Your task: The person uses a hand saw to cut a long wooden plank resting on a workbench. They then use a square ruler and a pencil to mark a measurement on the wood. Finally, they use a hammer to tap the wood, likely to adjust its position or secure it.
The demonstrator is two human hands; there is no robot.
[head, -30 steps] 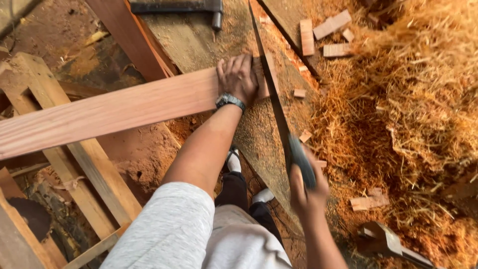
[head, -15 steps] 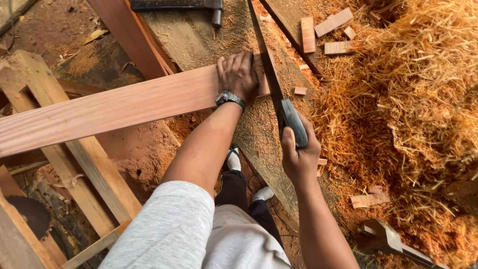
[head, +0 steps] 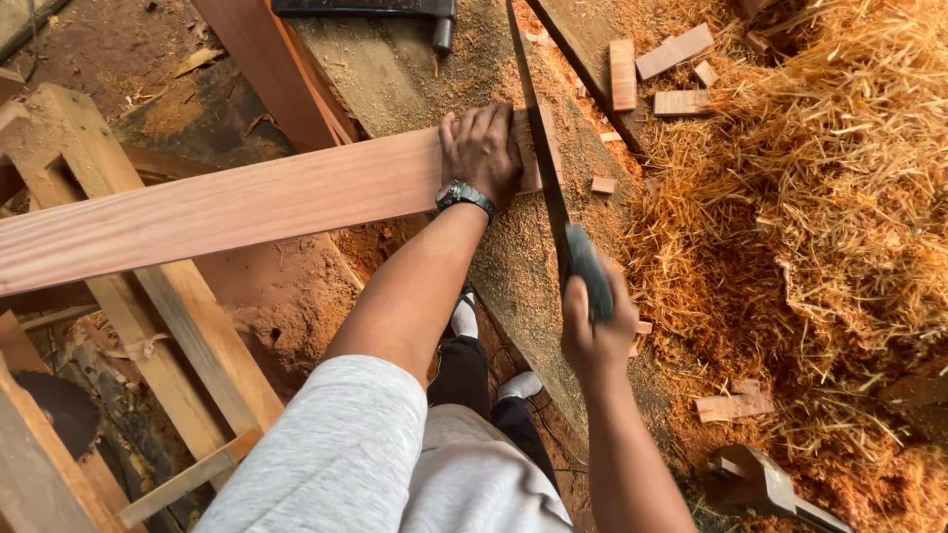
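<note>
Left hand [head: 481, 150] lies flat and open, palm down, on the end of the plank [head: 227, 207], with a watch [head: 464, 194] on its wrist. That long reddish plank is the largest thing in view; it runs from the left edge to just past the fingers and rests across a wide grey board [head: 434, 89] dusted with sawdust. To the right a big heap of shavings [head: 820, 197], straw-coloured on top and orange lower down, fills that side of the floor. Pale frames [head: 148, 296] of timber lie crossed under the plank on the left, over red sawdust [head: 286, 296]. A second red board [head: 281, 74] slants away at the top, beside the grey one. Right hand [head: 592, 336] is clenched on the dark grip of a saw [head: 541, 158], whose thin blade runs up and away from it and crosses the plank's end just right of the left hand's fingers; the blade sits in or on the wood there, touching it. A dark tool [head: 395, 8] lies across the top edge of the grey board. Several small offcuts [head: 671, 51] are scattered on the sawdust near the top right, with one more block [head: 733, 405] low on the right. A hammer-like tool [head: 755, 484] lies at the bottom right corner, partly cut off.
</note>
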